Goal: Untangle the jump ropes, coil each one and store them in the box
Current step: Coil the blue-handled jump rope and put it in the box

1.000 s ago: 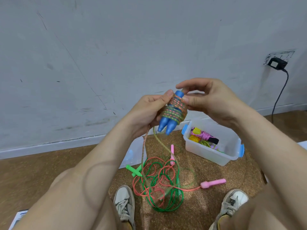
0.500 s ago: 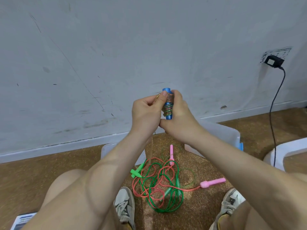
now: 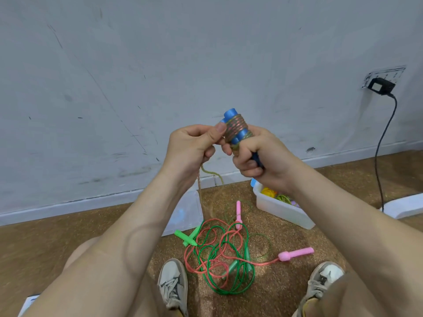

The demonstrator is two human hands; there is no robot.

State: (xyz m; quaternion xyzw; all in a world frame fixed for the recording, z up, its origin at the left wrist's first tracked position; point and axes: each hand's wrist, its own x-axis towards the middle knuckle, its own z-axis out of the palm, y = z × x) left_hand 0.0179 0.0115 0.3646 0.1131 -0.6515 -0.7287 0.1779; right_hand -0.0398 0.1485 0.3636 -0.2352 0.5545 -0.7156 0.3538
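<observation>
The right hand [image 3: 263, 161] is closed in a fist around the lower ends of two blue handles [image 3: 230, 114], held side by side and tilted, their tops pointing up and left. A braided rope [image 3: 235, 128] in green, pink and tan is wound tightly round both handles in neat turns. The left hand [image 3: 192, 152], just left of the bundle, presses its thumb against the winding with its fingers curled round the rope's loose tail [image 3: 210, 173], which hangs below that hand.

Half a second ago the hands were pressed together with the bundle upright; now the right hand grips lower and the bundle leans.

Below the right wrist, a clear box [image 3: 283, 211] on the floor shows yellow and green coils. Further below the grip lies a tangle of green and red ropes [image 3: 219, 255] with pink handles [image 3: 295, 253] and green handles [image 3: 185, 239], between two shoes [image 3: 172, 282]. A printed sheet [image 3: 29, 303] lies far down to the left, its print too small to read.
</observation>
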